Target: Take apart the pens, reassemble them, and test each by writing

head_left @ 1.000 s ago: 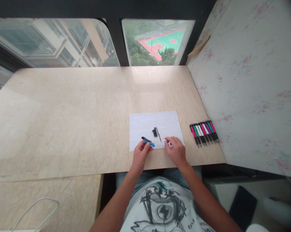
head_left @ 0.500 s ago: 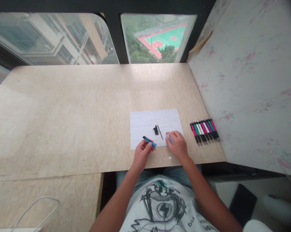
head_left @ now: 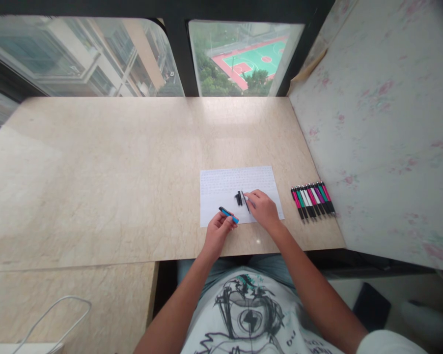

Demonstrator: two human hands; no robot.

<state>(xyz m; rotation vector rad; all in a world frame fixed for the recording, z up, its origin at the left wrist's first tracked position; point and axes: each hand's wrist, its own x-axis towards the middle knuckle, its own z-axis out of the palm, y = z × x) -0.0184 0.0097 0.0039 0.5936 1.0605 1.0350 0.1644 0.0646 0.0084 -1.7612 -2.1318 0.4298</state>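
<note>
My left hand (head_left: 217, 232) is closed on a blue and black pen barrel (head_left: 228, 215), held just above the near edge of a white sheet of paper (head_left: 225, 187) covered with faint handwriting. My right hand (head_left: 263, 209) rests on the sheet with its fingertips pinched at a thin black pen refill (head_left: 245, 201). Small black pen parts (head_left: 238, 198) lie beside the refill, close to my fingertips.
A row of several pens (head_left: 313, 199) with pink, green, white and purple barrels lies to the right of the sheet, near a floral papered wall (head_left: 376, 123). The beige marble-look table (head_left: 114, 172) runs to windows at the back. A white cable (head_left: 55, 314) lies at the lower left.
My right hand has slid up and left across the sheet, from its near right corner to the thin refill. My left hand keeps holding the blue pen barrel in much the same place.
</note>
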